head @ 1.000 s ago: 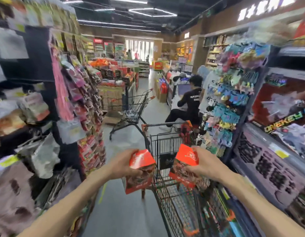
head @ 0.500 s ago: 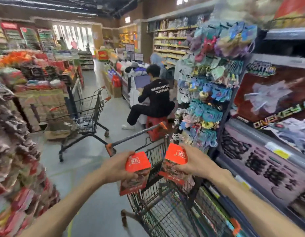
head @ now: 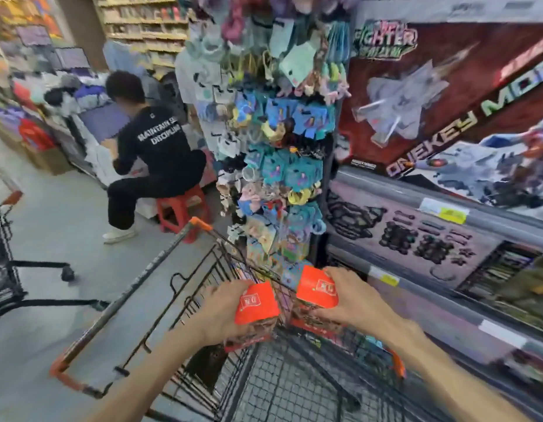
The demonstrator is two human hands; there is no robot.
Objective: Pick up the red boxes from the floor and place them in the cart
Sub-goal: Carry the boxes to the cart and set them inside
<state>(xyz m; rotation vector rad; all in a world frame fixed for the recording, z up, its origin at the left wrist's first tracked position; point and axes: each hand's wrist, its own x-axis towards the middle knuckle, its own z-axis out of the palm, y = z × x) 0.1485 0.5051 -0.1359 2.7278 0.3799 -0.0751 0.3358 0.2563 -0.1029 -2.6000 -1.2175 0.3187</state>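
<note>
a: what are the hands doing?

b: each one grips a box. the left hand (head: 221, 312) has its fingers wrapped around a red cardboard box with a white logo on its orange-red top (head: 256, 304), and the right hand (head: 352, 300) has its fingers closed over a second red cardboard box of the same kind (head: 317, 289).

a: where are the boxes relative to the cart?

b: both are held over the black wire shopping cart with orange corner caps (head: 279, 388), side by side with a narrow gap between them, near the cart's far end. the left box hangs just above the wire rim; whether the right one touches the wires i cannot tell, the frame is blurred there.

a: and the cart itself?

b: its grey handle bar with orange ends (head: 127, 303) runs diagonally on the left, from near left up to far right. the mesh bottom shows below the boxes.

a: anything around it?

b: on the right, a shelf with large toy boxes showing a grey fighter jet (head: 416, 95). straight ahead, a rack of hanging blue and pastel packets (head: 276, 153). far left, a person in black clothes (head: 151, 159) sits on a red plastic stool (head: 182, 208) on the grey floor (head: 66, 233), and part of another black cart (head: 2, 254) shows at the left edge.
</note>
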